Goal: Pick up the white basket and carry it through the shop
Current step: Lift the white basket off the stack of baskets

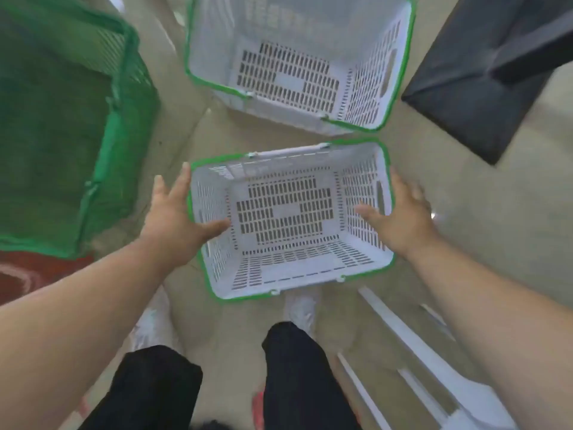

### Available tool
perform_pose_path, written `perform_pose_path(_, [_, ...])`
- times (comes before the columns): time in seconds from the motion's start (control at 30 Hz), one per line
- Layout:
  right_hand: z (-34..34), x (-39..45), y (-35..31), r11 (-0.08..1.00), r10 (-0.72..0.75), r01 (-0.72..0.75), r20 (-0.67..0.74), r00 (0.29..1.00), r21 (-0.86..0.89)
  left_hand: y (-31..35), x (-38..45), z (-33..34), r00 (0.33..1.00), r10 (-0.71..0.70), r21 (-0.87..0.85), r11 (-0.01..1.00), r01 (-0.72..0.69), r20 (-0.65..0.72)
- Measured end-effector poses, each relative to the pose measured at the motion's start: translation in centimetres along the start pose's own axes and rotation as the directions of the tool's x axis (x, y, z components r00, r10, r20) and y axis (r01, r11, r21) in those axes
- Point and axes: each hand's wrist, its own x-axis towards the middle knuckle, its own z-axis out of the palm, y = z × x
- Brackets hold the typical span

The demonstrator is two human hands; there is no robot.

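A white basket (pixel 310 265) with a green rim and slotted walls is right in front of me, open side up and empty. My left hand (pixel 173 218) straddles its left wall, thumb inside and fingers stretched along the outside. My right hand (pixel 403 218) clasps the right wall the same way, thumb inside by the side handle slot. The basket's near rim hides the toes of my white shoes. Whether it rests on the floor or hangs just above it, I cannot tell.
A second white basket (pixel 217 41) with a green rim sits just beyond. A large green basket (pixel 62 119) stands at the left over a red mat (pixel 31 274). A black object (pixel 496 72) is at the upper right, and a white plastic frame (pixel 418 342) at the lower right. The floor is beige.
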Motion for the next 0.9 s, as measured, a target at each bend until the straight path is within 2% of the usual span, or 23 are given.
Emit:
perform_pose_path(0.07, [1.6, 1.7, 2.5, 0.999, 0.044, -0.044, -0.013, 0.999, 0.025, -1.5, 1.9, 2.1, 0.999, -0.044, -0.051, 0.998, 0.043, -0.019])
perform_pose_path(0.13, [3.5, 2.6, 4.6, 0.989, 0.119, -0.118, 0.0, 0.993, 0.085, -2.8, 3.0, 3.8, 0.981, -0.168, -0.15, 0.972, 0.181, 0.096])
perform_pose_path(0.17, [4.3, 2.9, 5.2, 0.986, 0.137, -0.135, -0.02, 0.99, 0.095, -3.4, 3.2, 4.5, 0.974, -0.192, -0.138, 0.968, 0.209, 0.121])
perform_pose_path(0.3, [5.4, 2.9, 4.6, 0.971, 0.216, -0.209, -0.053, 0.975, 0.113, -3.7, 3.0, 4.1, 0.981, -0.187, -0.045, 0.981, 0.189, 0.051])
perform_pose_path(0.43, [3.9, 1.0, 2.8, 0.975, 0.213, -0.205, -0.086, 0.973, 0.086, -4.0, 2.3, 1.5, 0.953, -0.299, -0.201, 0.931, 0.304, 0.052])
perform_pose_path(0.67, [-4.4, -5.1, -2.9, 0.966, 0.23, -0.219, -0.071, 0.971, 0.138, 1.3, -4.0, -8.4, 0.992, -0.122, -0.118, 0.985, 0.123, 0.014])
perform_pose_path(0.9, [-15.5, -12.5, -10.4, 0.942, 0.197, -0.124, -0.216, 0.956, 0.313, 7.4, -8.7, -20.9, 0.999, 0.028, -0.146, 0.989, -0.03, -0.015])
